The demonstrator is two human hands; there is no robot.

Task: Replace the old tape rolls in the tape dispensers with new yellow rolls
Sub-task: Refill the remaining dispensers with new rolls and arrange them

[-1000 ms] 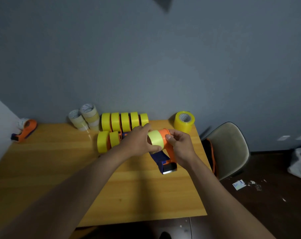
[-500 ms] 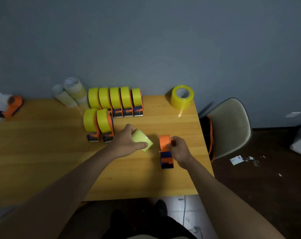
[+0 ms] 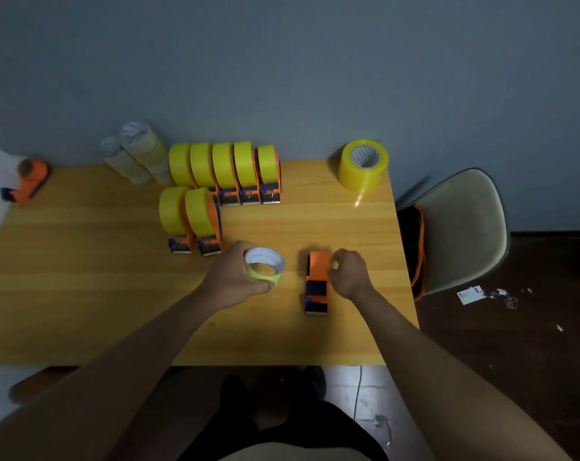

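Observation:
My left hand (image 3: 235, 277) grips a thin, nearly used-up yellow roll (image 3: 264, 268) with a white core, lying flat with its hole upward just above the wooden table (image 3: 82, 294). To its right an orange and blue tape dispenser (image 3: 317, 282) with no roll on it stands on the table. My right hand (image 3: 348, 272) holds that dispenser's right side with curled fingers. Several dispensers with full yellow rolls (image 3: 223, 171) stand in a row at the back, and two more (image 3: 190, 216) stand in front of them.
A large yellow roll (image 3: 364, 164) sits at the back right corner. Pale tape rolls (image 3: 134, 153) are stacked at the back left, and another orange dispenser (image 3: 29, 181) lies at the far left. A beige chair (image 3: 461, 227) stands right of the table.
The thin roll came off the dispenser: my left hand carried it left and turned it flat. My right hand lowered the dispenser onto the table. The view tilted down.

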